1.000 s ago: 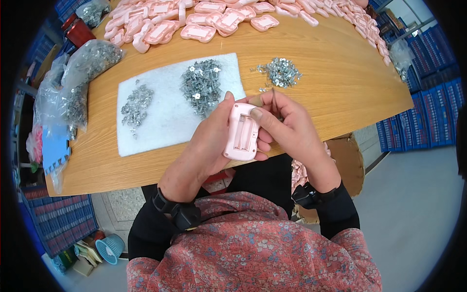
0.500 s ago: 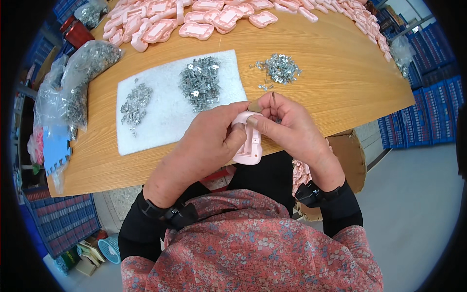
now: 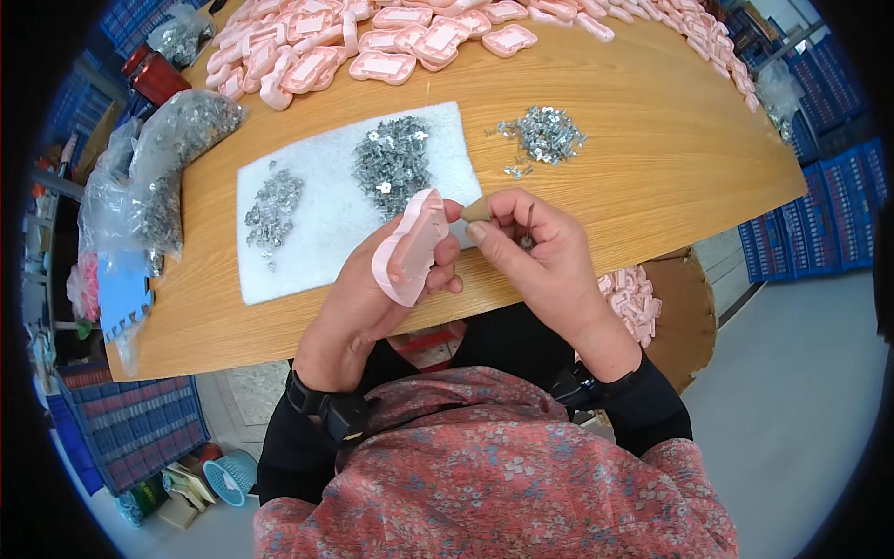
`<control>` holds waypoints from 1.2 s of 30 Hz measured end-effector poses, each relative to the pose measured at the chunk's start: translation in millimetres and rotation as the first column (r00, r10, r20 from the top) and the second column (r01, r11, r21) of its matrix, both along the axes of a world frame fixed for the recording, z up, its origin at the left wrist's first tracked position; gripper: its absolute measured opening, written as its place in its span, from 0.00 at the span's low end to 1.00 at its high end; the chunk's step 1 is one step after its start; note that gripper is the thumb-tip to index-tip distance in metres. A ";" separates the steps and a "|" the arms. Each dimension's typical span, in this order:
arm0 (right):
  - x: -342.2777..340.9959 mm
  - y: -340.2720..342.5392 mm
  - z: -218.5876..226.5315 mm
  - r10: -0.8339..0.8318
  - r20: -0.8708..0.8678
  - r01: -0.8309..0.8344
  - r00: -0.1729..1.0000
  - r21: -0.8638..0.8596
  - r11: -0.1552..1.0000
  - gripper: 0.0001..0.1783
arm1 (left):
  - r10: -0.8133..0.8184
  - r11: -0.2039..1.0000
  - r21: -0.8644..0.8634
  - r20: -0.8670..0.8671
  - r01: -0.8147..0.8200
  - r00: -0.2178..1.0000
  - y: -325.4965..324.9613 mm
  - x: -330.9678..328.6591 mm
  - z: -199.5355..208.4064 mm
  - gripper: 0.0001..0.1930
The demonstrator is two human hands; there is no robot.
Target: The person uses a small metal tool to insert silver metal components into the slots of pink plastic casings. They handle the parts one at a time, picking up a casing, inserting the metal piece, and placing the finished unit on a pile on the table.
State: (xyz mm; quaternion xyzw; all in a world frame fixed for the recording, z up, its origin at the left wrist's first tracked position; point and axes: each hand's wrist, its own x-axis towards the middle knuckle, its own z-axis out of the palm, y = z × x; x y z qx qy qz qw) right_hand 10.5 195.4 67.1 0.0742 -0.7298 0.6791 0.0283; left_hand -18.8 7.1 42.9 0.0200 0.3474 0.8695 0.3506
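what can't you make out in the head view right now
All in the head view:
Held pink casing: far side, turned away from the camera.
Thin tool: partly hidden by the right hand.
Metal parts on the white mat: too small to count.
Pink casing heap: cut off by the upper edge.
Carton: partly covered by the table.

The hollow pink shell [image 3: 415,250] leaned in the left hand [image 3: 358,284], a thin dark stick [image 3: 531,217] in the right hand [image 3: 548,264].
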 end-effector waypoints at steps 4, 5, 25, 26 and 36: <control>0.9 -2.8 -6.3 0.004 -0.058 0.006 0.998 0.166 0.986 0.07 | 0.017 1.000 0.013 0.065 -0.018 0.998 0.2 1.4 0.6 0.22; 1.6 -5.0 -3.6 0.006 -0.057 0.001 0.998 0.124 0.992 0.08 | 0.030 1.000 -0.007 0.084 -0.029 0.996 0.6 1.9 2.0 0.22; 23.9 -7.3 9.4 -0.035 -0.331 0.181 0.943 0.422 0.889 0.16 | 0.149 0.958 -0.212 -0.203 -0.192 0.968 25.5 6.2 -2.1 0.19; 25.9 -3.3 12.1 -0.095 -0.213 0.160 0.973 0.316 0.935 0.15 | 0.097 0.960 -0.233 -0.240 -0.154 0.966 20.2 4.5 -8.1 0.20; 8.9 -28.4 33.7 0.312 0.140 -0.335 0.940 0.191 0.923 0.10 | -0.415 0.901 -0.235 -0.217 0.366 0.883 -67.7 11.9 15.5 0.27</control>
